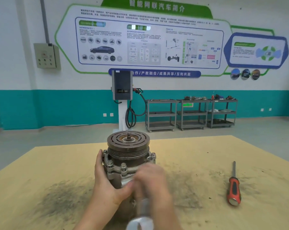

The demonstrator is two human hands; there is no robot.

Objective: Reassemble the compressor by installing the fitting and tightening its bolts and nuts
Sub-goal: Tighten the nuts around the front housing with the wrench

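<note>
I see the compressor (127,156) standing upright near the middle of the tan surface (190,160), its grooved pulley (128,144) on top with a short shaft stub poking up from the hub. Several bolts (110,162) and nuts ring the flange just below the pulley.

My left hand (105,181) wraps the left side of the compressor body, fingers reaching up along the flange and thumb pressed against the near face, so it is clamped on the housing. My right hand (152,181) is blurred; it sits against the near right side of the body, fingers curled round a grey metal tool (143,211) whose handle runs toward me and out of the bottom edge. I cannot tell what kind of tool it is, nor which bolt its head meets.

Dark grimy smudges mark the surface on both sides of the compressor. Well to the right lies a screwdriver (234,188) with a red and black handle, tip pointing away.

Beyond the surface, on the far floor, stands a charging post (122,85) with a looped black cable, and right of it three grey shelf carts (191,113) against a teal and white wall carrying a large poster (148,40).
</note>
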